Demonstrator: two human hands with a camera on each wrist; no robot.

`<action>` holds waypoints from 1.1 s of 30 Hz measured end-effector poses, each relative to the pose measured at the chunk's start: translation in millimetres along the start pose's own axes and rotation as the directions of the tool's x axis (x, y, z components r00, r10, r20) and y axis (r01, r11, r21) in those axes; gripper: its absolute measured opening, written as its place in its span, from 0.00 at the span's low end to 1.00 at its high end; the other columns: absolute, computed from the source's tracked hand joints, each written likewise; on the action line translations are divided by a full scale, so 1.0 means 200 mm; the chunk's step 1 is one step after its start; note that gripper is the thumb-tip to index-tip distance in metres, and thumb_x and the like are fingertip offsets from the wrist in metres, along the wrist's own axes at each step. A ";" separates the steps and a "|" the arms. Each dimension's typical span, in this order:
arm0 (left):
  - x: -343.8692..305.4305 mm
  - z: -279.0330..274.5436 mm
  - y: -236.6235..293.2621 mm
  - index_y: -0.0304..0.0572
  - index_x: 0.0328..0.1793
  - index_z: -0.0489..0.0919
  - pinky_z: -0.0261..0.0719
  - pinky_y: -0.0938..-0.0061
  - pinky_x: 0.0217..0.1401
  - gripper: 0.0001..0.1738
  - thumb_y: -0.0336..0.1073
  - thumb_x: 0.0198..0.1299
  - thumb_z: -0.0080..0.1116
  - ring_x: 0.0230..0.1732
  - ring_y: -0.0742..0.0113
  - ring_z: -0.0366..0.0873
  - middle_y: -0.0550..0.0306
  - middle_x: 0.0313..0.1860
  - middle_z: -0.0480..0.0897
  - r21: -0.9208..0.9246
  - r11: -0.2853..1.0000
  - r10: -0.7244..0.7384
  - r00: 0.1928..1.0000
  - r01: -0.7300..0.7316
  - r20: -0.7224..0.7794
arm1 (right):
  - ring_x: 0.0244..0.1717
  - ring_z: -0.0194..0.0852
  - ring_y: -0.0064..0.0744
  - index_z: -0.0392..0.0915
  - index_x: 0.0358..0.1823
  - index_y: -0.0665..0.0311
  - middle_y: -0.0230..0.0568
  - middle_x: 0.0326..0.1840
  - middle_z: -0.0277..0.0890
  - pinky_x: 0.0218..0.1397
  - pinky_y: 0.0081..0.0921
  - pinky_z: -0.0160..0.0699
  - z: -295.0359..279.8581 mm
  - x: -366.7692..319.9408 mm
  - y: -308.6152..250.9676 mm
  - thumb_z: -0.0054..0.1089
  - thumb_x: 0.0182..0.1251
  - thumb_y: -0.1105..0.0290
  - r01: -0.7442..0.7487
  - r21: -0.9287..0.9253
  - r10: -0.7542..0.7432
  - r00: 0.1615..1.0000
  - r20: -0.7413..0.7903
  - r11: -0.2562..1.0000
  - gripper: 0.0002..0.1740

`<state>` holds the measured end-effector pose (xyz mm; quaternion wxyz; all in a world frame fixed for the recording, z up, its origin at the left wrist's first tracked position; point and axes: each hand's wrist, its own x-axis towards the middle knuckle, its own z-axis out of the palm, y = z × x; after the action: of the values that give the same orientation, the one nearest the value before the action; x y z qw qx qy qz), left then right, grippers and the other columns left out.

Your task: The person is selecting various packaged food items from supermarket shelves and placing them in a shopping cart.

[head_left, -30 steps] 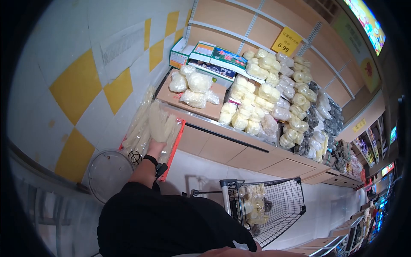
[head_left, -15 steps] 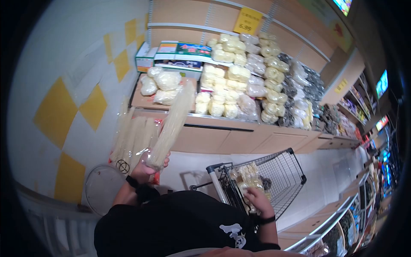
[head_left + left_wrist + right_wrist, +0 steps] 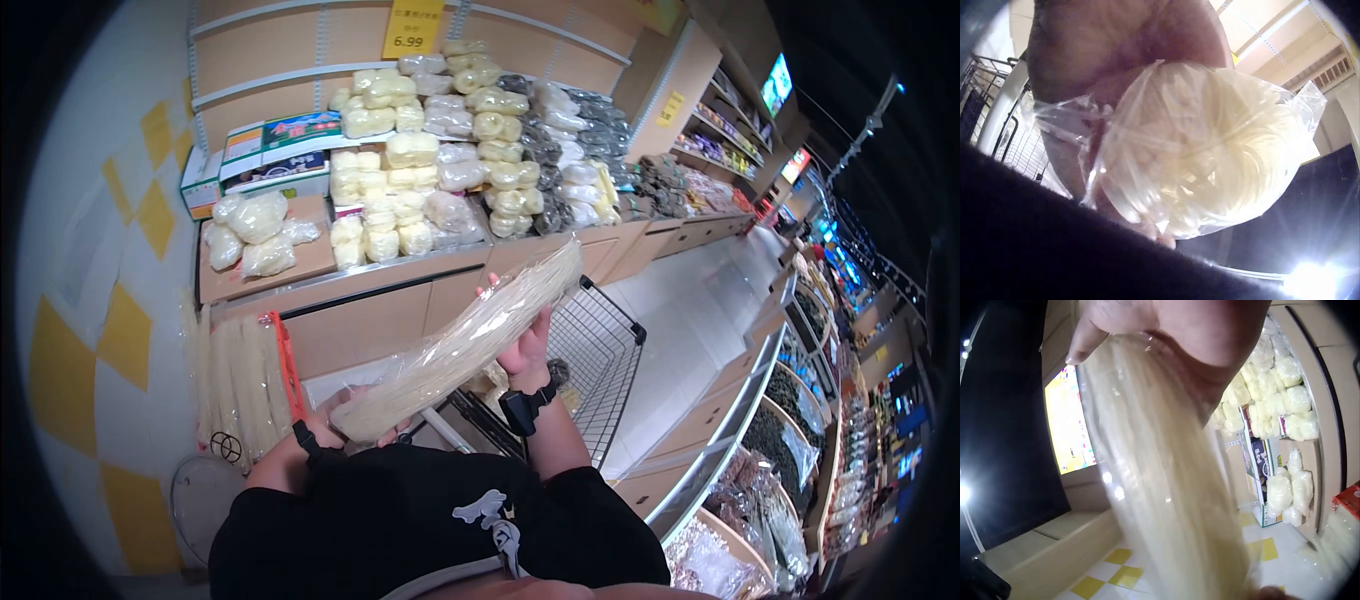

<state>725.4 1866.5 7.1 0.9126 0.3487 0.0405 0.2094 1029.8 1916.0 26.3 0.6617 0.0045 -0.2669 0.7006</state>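
A long, clear-plastic pack of dried noodles (image 3: 465, 345) slants across the front of my body, its far end higher and to the right. My left hand (image 3: 1129, 40) grips the near end, where the looped noodle ends bulge against the wrapping in the left wrist view; a fingertip shows beneath it. Nearer the far end, my right hand (image 3: 530, 350) holds the pack from its right side, with fingertips showing over the far edge. In the right wrist view the thumb and palm lie around the wrapped strands.
Behind the pack stands a wire shopping cart (image 3: 597, 345) with bagged goods inside. A red-edged box (image 3: 287, 370) of similar long packs sits low at left, near a round lidded bin (image 3: 205, 500). Stacked bagged noodles (image 3: 410, 180) fill the shelf ahead; bulk bins (image 3: 745, 520) line the right.
The left hand has lifted the noodle pack out of the floor box and brought it right, before the body. The right hand has come from the cart to hold it. The view has swung right.
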 end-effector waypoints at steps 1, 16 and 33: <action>0.04 -0.08 0.00 0.34 0.65 0.65 0.76 0.75 0.36 0.47 0.63 0.48 0.60 0.30 0.61 0.78 0.46 0.41 0.76 -0.007 1.000 -0.016 1.000 0.016 0.006 | 0.70 0.52 0.52 0.59 0.68 0.62 0.49 0.72 0.53 0.72 0.51 0.53 -0.01 -0.03 -0.01 0.59 0.57 0.43 0.014 0.053 -0.014 1.000 -0.001 0.999 0.43; 0.16 -0.25 -0.03 0.36 0.73 0.54 0.60 0.29 0.60 0.58 0.76 0.48 0.49 0.68 0.40 0.61 0.42 0.70 0.61 -0.080 0.988 -0.123 0.989 0.130 0.079 | 0.62 0.65 0.47 0.66 0.60 0.64 0.47 0.62 0.67 0.68 0.47 0.61 -0.05 -0.51 -0.14 0.48 0.70 0.55 0.213 -0.036 -0.181 0.712 -0.679 0.976 0.25; 0.70 0.10 -0.02 0.40 0.72 0.55 0.74 0.55 0.59 0.47 0.28 0.42 0.64 0.55 0.46 0.76 0.42 0.58 0.73 0.227 0.953 -0.249 0.943 0.199 0.221 | 0.57 0.69 0.35 0.59 0.63 0.67 0.42 0.56 0.70 0.62 0.35 0.69 0.26 -0.40 -0.26 0.54 0.66 0.67 0.189 -0.614 -0.453 0.837 -0.307 0.767 0.26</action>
<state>859.6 1908.6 30.3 0.8885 0.4556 -0.0130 0.0534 1069.8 1821.2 60.4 0.7884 -0.3003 -0.2992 0.4458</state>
